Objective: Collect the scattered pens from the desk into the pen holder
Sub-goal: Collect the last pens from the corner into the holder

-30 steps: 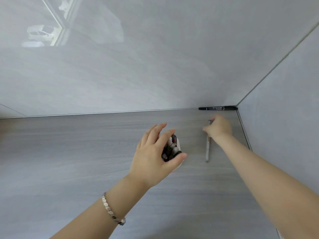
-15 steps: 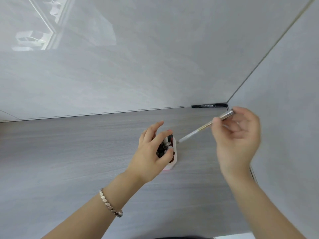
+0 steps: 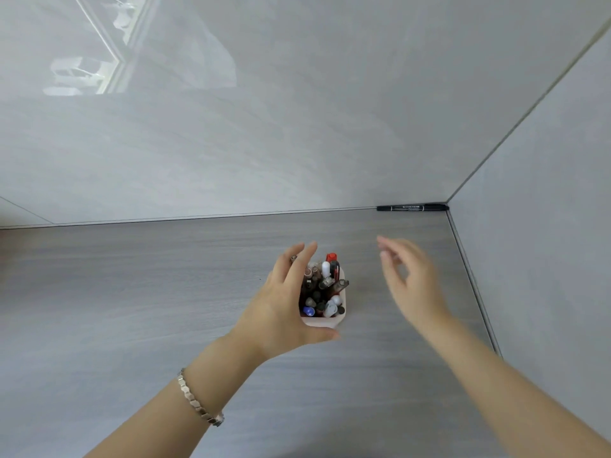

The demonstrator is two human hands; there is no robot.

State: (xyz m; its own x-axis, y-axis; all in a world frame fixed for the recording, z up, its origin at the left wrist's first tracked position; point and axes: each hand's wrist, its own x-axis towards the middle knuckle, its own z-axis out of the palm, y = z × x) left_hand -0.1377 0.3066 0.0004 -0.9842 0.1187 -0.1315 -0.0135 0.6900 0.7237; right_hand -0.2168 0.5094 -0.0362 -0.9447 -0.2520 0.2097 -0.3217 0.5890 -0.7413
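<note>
A small pale pink pen holder [image 3: 325, 322] stands mid-desk, packed with several pens, caps up. My left hand [image 3: 284, 305] wraps around its left side, thumb under the front rim, fingers along the far side. My right hand [image 3: 411, 284], blurred by motion, hovers to the right of the holder with fingers apart and nothing in it. A black marker [image 3: 411, 207] lies on the desk along the back wall, in the far right corner.
The grey wood-grain desk [image 3: 132, 292] meets a glossy grey back wall [image 3: 264, 127] and a side wall [image 3: 545, 226] on the right. A metal bracelet [image 3: 198, 404] circles my left wrist.
My right hand picked up the silver pen, carried it to the holder and now holds nothing; it has moved away to the right. My left hand stayed on the holder.
</note>
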